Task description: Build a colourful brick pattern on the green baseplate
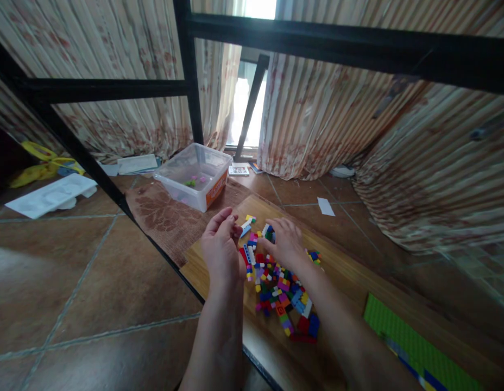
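A heap of small coloured toy bricks [278,288] is spread over a wooden board in front of me. At the heap's left edge, my left hand [221,241] is raised with its fingers curled together; what lies in them, if anything, is hidden. My right hand [287,241] reaches over the far part of the heap. Its thumb and fingers curve around a few white, blue and green toy bricks [269,232]. Between the hands lie a light blue piece [245,231] and a dark blue strip beside a white one.
A clear plastic box [195,174] with a few pink and green pieces stands on a brown mat [162,217]. A green baseplate [415,339] lies at right. Black frame bars [113,90] cross above. A white tray [52,194] lies on the tiled floor; curtains hang behind.
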Action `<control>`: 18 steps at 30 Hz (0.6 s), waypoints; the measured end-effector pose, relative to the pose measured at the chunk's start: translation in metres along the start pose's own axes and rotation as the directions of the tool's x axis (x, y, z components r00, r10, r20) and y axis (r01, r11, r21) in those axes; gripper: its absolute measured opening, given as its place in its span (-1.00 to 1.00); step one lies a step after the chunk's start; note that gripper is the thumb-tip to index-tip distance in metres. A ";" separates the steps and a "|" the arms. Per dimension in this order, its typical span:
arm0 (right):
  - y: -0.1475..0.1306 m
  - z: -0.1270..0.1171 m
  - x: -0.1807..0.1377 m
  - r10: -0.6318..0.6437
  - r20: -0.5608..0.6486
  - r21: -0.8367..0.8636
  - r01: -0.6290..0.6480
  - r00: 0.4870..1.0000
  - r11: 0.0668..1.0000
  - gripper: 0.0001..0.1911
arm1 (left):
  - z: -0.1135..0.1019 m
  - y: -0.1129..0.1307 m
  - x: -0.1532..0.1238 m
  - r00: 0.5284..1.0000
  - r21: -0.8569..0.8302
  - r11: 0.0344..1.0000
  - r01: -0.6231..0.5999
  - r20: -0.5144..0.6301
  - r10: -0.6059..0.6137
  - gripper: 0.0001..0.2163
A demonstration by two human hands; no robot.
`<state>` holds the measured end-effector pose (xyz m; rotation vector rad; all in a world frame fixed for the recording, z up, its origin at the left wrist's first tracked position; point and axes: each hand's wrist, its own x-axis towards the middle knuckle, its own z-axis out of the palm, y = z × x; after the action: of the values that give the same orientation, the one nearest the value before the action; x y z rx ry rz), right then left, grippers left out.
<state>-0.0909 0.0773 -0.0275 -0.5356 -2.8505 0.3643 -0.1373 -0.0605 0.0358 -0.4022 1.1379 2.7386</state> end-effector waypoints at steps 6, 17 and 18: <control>0.002 0.002 -0.013 -0.032 -0.031 0.064 0.034 0.999 0.997 -0.64 | 0.003 -0.002 -0.003 1.000 0.002 1.000 0.023 0.005 -0.023 -0.78; -0.002 -0.017 -0.032 -0.015 -0.146 0.381 0.070 0.989 0.922 -0.71 | 0.003 -0.004 -0.004 0.999 0.015 1.000 0.021 0.034 -0.022 -0.78; -0.002 -0.022 -0.038 0.023 -0.167 0.438 0.053 0.986 0.898 -0.68 | 0.003 -0.005 -0.004 0.999 0.021 1.000 0.021 0.042 -0.022 -0.78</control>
<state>-0.0517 0.0653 -0.0119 -0.4263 -2.4903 0.8895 -0.1333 -0.0550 0.0360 -0.3498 1.1430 2.7016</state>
